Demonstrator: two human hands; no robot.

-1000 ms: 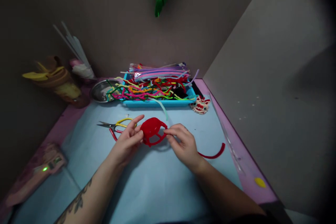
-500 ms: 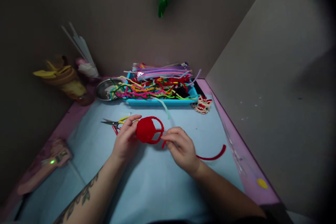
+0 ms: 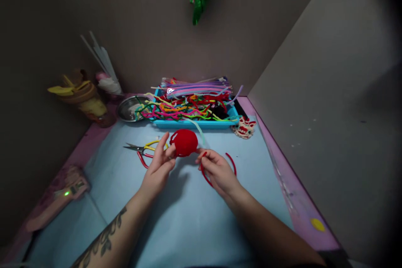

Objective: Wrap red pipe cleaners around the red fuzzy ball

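A rounded red piece of pipe-cleaner work (image 3: 185, 142) is held above the blue mat, its solid side towards me and a small gap showing at its left edge. My left hand (image 3: 161, 165) grips it from the left, fingers partly behind it. My right hand (image 3: 216, 171) is closed at its lower right, pinching a red pipe cleaner (image 3: 205, 176) that curves below the fingers. Another red curved length (image 3: 232, 163) shows behind that hand; whether it is the same pipe cleaner I cannot tell. Scissors (image 3: 141, 148) with red and yellow handles lie left of the piece.
A blue tray (image 3: 194, 124) heaped with coloured pipe cleaners stands at the back. Beside it are a metal bowl (image 3: 127, 111) and a small lion-like face (image 3: 244, 128). A pink glue gun (image 3: 59, 203) lies at left, a yellow disc (image 3: 318, 224) at right.
The red piece has turned over, so its open loops have swung from the right side to the left. The pipe cleaner by my right hand now curves differently, and the view has shifted slightly.
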